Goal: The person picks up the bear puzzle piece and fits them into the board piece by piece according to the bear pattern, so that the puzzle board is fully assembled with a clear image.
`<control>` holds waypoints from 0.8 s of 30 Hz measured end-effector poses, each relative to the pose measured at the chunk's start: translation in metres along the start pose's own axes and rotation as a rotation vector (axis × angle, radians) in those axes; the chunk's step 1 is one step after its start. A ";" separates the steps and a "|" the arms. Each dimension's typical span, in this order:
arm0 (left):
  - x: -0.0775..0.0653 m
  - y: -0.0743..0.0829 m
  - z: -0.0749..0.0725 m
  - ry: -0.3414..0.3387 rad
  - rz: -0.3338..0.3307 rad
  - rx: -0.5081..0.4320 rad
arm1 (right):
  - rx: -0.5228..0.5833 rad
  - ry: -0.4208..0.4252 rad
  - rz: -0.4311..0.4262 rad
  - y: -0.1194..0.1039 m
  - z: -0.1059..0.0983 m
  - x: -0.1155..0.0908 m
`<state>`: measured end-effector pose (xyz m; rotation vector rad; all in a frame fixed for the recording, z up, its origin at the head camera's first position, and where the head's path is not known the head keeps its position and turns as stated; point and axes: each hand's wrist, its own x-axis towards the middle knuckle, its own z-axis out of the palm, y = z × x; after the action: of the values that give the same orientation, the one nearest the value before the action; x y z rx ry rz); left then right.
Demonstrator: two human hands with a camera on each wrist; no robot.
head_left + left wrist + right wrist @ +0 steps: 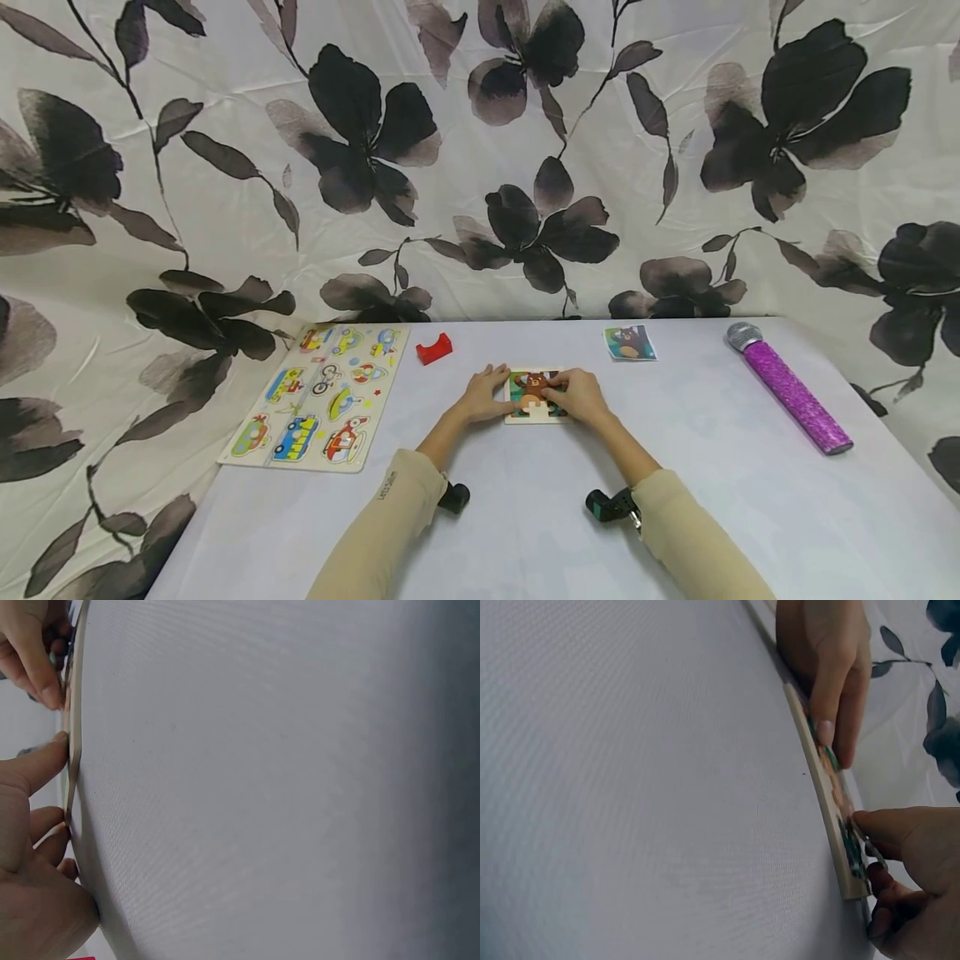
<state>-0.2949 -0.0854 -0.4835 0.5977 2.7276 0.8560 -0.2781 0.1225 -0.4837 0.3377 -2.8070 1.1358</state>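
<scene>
A small wooden bear puzzle (pixel 534 410) lies flat on the table, with a bare pale patch at its lower middle. My left hand (pixel 485 395) rests at its left side, fingers fairly straight, the thumb pressing the near left part. In the left wrist view the left hand (pixel 37 847) touches the board's edge (pixel 74 742). My right hand (pixel 582 396) is over the right side of the puzzle. The right wrist view has the right hand (pixel 911 859) pinching a thin puzzle piece (pixel 875 853) between thumb and fingers, tilted at the board's surface.
To the left lies a large vehicle puzzle board (pixel 315 400), with a red plastic piece (pixel 434 349) beside its upper right corner. A bear picture card (pixel 630 342) sits at the back. The glittery pink microphone (pixel 795 396) lies at right. Floral cloth (pixel 450 275) hangs behind the table.
</scene>
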 end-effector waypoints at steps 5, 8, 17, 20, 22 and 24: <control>-0.001 -0.001 0.001 0.002 0.008 -0.003 | -0.014 0.032 0.028 -0.002 0.005 0.002; 0.000 -0.001 0.001 0.003 0.007 -0.005 | -0.023 0.053 0.025 -0.004 0.007 0.003; 0.000 0.000 0.000 0.005 0.015 0.013 | -0.088 0.124 0.009 -0.007 0.014 0.002; 0.000 -0.001 0.000 0.009 0.019 0.016 | -0.105 0.133 0.015 -0.008 0.016 0.000; 0.000 -0.001 0.001 0.008 0.019 0.015 | -0.103 0.137 0.021 -0.008 0.016 0.000; 0.000 -0.001 0.001 0.007 0.017 0.011 | -0.104 0.138 0.013 -0.008 0.015 0.000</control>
<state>-0.2952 -0.0856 -0.4845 0.6215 2.7395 0.8495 -0.2762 0.1062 -0.4893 0.2226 -2.7373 0.9710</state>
